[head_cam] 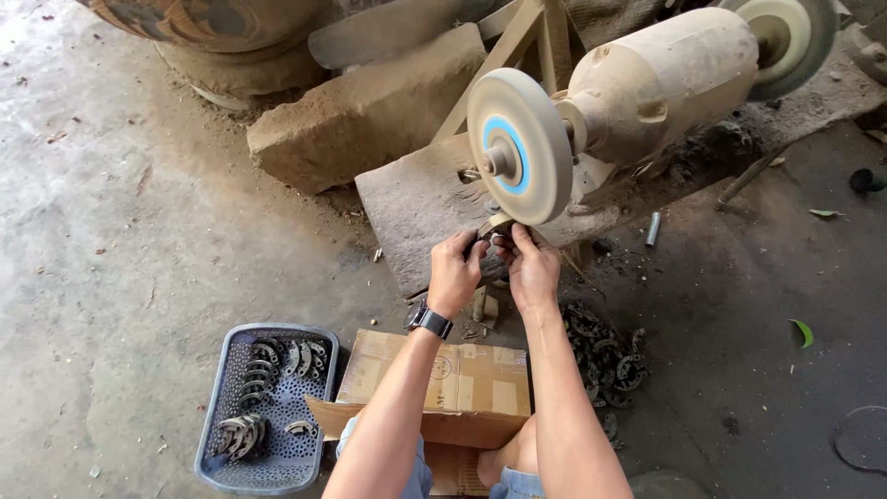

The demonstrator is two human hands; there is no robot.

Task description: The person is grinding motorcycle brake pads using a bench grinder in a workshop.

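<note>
Both of my hands hold a small curved metal piece (492, 227) up against the lower edge of a round buffing wheel (519, 146) with a blue centre ring. My left hand (455, 268), with a black watch on its wrist, grips the piece from the left. My right hand (530, 265) grips it from the right. The wheel is mounted on a dust-coated bench motor (661, 79), which carries a second wheel (785, 37) at its far end.
A grey perforated plastic tray (226, 407) with several curved metal pieces lies at lower left. A cardboard box (462, 379) sits between my arms. A dark pile of similar pieces (605, 356) lies to the right. Stone blocks (365, 106) stand behind.
</note>
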